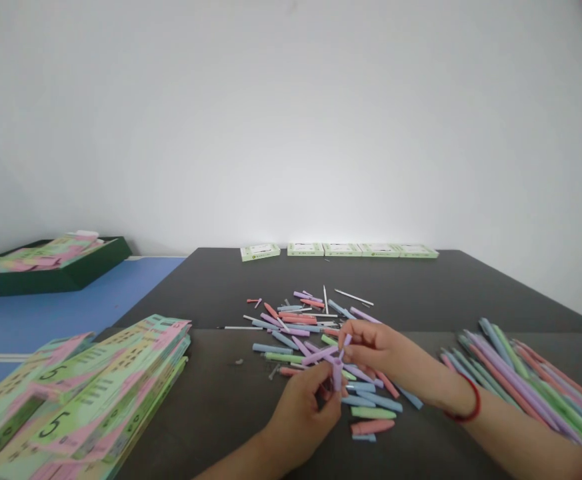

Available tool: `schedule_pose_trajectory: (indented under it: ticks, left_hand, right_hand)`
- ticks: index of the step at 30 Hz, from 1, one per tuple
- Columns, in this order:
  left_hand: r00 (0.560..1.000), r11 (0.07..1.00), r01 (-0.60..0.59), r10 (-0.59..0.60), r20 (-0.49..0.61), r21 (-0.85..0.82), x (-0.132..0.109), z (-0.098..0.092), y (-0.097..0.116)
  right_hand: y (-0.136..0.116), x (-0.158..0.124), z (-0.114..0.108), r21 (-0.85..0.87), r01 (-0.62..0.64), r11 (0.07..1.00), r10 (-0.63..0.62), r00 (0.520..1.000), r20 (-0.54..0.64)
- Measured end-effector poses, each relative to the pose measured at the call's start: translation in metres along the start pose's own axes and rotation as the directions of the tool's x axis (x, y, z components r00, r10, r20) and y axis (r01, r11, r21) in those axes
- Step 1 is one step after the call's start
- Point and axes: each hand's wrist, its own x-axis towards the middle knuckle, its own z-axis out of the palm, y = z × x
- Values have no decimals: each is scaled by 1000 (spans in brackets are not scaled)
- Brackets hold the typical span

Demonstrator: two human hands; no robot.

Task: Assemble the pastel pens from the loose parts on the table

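My left hand [303, 413] is closed on a short purple pen part [337, 375], which it holds upright between thumb and fingers. Just above it, my right hand [378, 353] pinches a slim purple pen clip [345, 343], its lower end close to the top of that part. Whether the two pieces touch, I cannot tell. Beneath and behind both hands spreads a loose heap of pen parts in purple, blue, green and red, such as a red barrel [373, 427] and a green barrel [373, 413]. Thin white refills [354, 297] lie at the heap's far side.
To the right lies a bundle of long coloured pens [515, 380]. Printed green and pink cartons [115, 393] are stacked on the left. Behind them, a dark green tray [78, 270] holds more cartons. Several small flat boxes [305, 249] line the back of the black table [211, 287].
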Motion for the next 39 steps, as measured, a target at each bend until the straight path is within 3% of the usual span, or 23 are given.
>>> schedule_pose_trajectory:
  ticks: [2,5,11,30,34,39]
  left_hand:
    - [1000,999,-8,7,5,31,0,0,-1]
    - [1000,997,-19,18,11,75,0,0,-3]
    - [999,991,-46,44,15,125,-1,0,-4]
    - [996,984,-73,81,-38,164,-3,1,1]
    - [993,967,-109,114,-8,232,-5,0,5]
    - [985,952,-165,147,85,257,-4,-1,8]
  right_hand:
    - [-5,-20,6,67,26,997,-21,997,-74]
    - [-5,-35,12,-67,69,995,-78,985,-152]
    - [-2,-38,15,-263,65,963,-128,964,-231]
    - [2,-43,16,-275,102,956,-157,970,-186]
    - [5,-42,0,-350,92,932,-193,945,-264]
    - [47,-3,-49,-522,-145,840,-89,914,-396]
